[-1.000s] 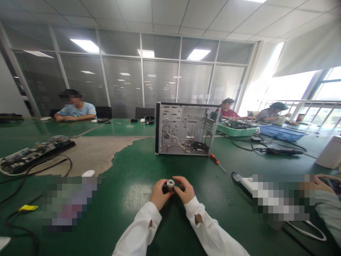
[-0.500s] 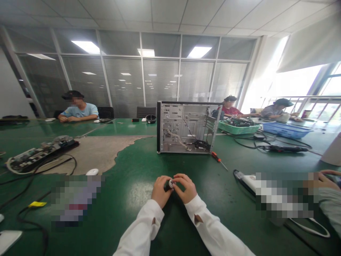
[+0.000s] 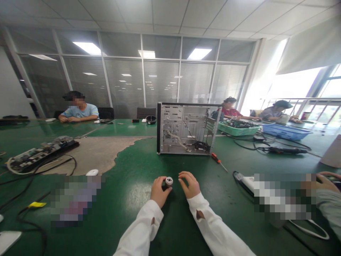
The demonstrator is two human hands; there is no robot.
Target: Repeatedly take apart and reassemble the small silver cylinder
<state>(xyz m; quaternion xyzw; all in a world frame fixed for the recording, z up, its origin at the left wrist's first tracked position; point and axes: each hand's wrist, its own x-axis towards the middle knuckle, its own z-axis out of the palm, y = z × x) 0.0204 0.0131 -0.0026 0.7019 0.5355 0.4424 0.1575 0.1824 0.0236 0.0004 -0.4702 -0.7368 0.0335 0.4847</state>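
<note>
My left hand (image 3: 159,193) grips a small cylinder (image 3: 168,181) between thumb and fingers, just above the green table. Its round end is pale with dark holes and faces up toward me; the body looks darker and is partly hidden by the fingers. To the right, my right hand (image 3: 190,185) is apart from the cylinder, fingers bent with a gap to the thumb, and nothing shows in it. Beyond both hands stands an open computer case (image 3: 188,128) with bare metal and loose cables inside. An orange-handled screwdriver (image 3: 218,161) lies at its right corner.
A power strip or circuit assembly (image 3: 44,153) with cables lies left on a bare patch (image 3: 93,153). Green (image 3: 237,130) and blue (image 3: 286,131) baskets, cables and a black tool (image 3: 287,150) are at the right. Several other people sit around; one person's sleeve (image 3: 329,206) is near right.
My right hand has come away from the cylinder and moved right. The cylinder stays in my left hand, its round end now turned more upward.
</note>
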